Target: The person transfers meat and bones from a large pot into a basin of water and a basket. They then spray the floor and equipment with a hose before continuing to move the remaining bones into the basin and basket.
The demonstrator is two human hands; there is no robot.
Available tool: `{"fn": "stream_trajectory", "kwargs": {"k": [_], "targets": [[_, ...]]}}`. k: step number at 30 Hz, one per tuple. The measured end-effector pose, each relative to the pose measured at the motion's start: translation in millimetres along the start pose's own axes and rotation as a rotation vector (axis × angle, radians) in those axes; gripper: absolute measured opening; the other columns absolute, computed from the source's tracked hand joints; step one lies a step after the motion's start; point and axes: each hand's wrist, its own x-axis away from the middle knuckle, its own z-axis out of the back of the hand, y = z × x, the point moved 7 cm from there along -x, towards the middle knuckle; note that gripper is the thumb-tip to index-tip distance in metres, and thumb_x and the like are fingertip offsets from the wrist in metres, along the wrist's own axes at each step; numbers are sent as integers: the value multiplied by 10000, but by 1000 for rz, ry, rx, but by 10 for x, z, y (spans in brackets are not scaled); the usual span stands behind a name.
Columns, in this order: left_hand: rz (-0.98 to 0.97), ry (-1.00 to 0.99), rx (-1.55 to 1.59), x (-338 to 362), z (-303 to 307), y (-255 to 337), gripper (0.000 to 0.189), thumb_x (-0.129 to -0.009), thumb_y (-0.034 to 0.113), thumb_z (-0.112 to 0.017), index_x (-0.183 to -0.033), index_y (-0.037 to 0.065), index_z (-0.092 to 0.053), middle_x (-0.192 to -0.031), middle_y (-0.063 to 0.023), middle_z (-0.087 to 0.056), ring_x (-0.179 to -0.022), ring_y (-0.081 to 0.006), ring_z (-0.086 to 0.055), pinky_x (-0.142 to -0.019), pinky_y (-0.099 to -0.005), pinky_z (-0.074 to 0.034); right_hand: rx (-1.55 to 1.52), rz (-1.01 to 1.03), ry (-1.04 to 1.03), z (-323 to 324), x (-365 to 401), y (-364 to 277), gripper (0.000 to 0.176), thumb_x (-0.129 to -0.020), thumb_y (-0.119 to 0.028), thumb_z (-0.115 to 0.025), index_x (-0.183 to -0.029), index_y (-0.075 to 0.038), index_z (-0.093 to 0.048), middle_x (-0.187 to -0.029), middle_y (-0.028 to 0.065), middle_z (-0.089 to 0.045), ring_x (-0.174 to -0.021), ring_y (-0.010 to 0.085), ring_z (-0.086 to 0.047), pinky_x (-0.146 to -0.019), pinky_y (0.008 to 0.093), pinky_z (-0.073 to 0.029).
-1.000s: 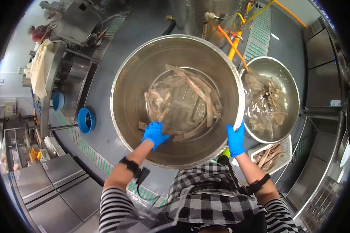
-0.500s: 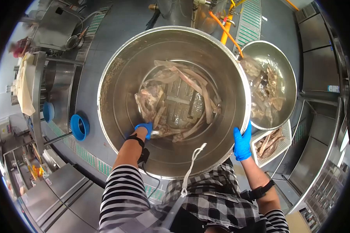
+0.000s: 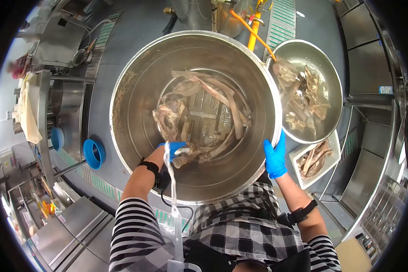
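A large round metal pot [image 3: 140, 90] stands in front of me, with several long pale bones [image 3: 235, 118] lying around its bottom. At the lower left inside it, my left hand [image 3: 172, 149], in a blue glove, closes on the end of a bone [image 3: 182, 161]; part of the grip is hidden. A knobbly bone with meat scraps [image 3: 167, 119] lies just above that hand. My right hand [image 3: 275, 158], also in a blue glove, grips the pot's right rim. A white cord [image 3: 173, 181] hangs in front of my left forearm.
To the right stands a metal basin [image 3: 333, 68] of bones in water, an orange hose [image 3: 251, 31] leading to it. Below it is a white crate [image 3: 299, 177] of bones. Blue tubs [image 3: 94, 154] and steel counters [image 3: 77, 226] are at left.
My left hand has moved slightly right against the bone, whose end has shifted a little. The view has moved, and the white cord has swung left. My right hand remains on the rim.
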Motion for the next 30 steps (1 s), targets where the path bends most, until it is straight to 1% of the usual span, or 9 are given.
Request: {"fn": "stream_trajectory", "kwargs": {"k": [1, 3, 7, 11, 13, 18, 22, 28, 30], "targets": [[3, 0, -4, -15, -39, 39, 452, -743, 441, -523, -1015, 80, -524, -983, -97, -518, -875, -197, -483, -712, -332, -404, 20, 6, 1, -7, 1, -12, 635, -729, -15, -491, -1284, 3, -183, -1230, 136, -331, -1124, 208, -337, -950, 307, -261], [210, 167, -176, 347, -71, 164, 339, -764, 420, -512, -898, 117, -582, -705, -34, -540, -520, -140, -464, -451, -309, -383, 8, -4, 6, -16, -8, -23, 634, -728, -13, -490, -1285, 2, -187, -1229, 135, -333, -1120, 208, -340, -949, 303, -261], [27, 188, -1234, 459, -185, 543, 395, -764, 402, -474, -958, 75, -581, -844, -89, -593, -668, -231, -571, -621, -366, -435, -13, -11, -10, -31, 0, -69, 635, -732, -24, -495, -1288, 0, -190, -1244, 139, -325, -1131, 209, -333, -951, 308, -261], [82, 357, -1242, 139, -159, 339, 427, -759, 414, -476, -996, 75, -583, -870, -108, -593, -777, -273, -563, -697, -373, -426, 128, 39, 9, 14, -10, -8, 638, -736, -36, -500, -1291, -1, -188, -1261, 152, -312, -1145, 210, -324, -953, 311, -260], [-247, 687, -1782, 103, -427, 573, 449, -749, 432, -486, -970, 58, -595, -877, -138, -586, -870, -290, -544, -717, -371, -428, 71, -11, 15, 18, 4, 33, 641, -733, -35, -499, -1292, -1, -187, -1263, 156, -308, -1149, 214, -320, -958, 313, -254], [-433, 181, -1208, -194, -1208, 877, 542, -739, 478, -477, -1000, 8, -545, -1040, -185, -530, -971, -338, -493, -827, -388, -379, 51, -21, 7, -6, -4, -100, 654, -716, -28, -491, -1291, 10, -181, -1267, 161, -299, -1162, 227, -307, -972, 320, -228], [-462, 88, -940, -614, -1591, 1128, 599, -745, 504, -457, -1026, -22, -506, -1017, -204, -538, -937, -331, -514, -810, -374, -389, 53, -42, 11, 6, -4, -73, 655, -707, -20, -490, -1285, 23, -183, -1266, 157, -300, -1170, 231, -291, -978, 330, -213], [-559, 99, -66, -939, -1885, 1843, 625, -733, 446, -522, -1140, -18, -429, -1023, -180, -545, -932, -301, -534, -796, -368, -408, 110, -65, 15, 31, 20, -45, 664, -718, -46, -500, -1289, 23, -169, -1273, 157, -287, -1180, 236, -278, -983, 335, -200], [-348, -8, 695, -1036, -1960, 1908, 493, -726, 337, -585, -1043, -28, -489, -916, -135, -573, -817, -252, -560, -706, -345, -440, 111, -69, 4, 29, 11, -54, 667, -723, -49, -500, -1289, 30, -156, -1280, 159, -278, -1189, 237, -267, -984, 333, -196]]}}
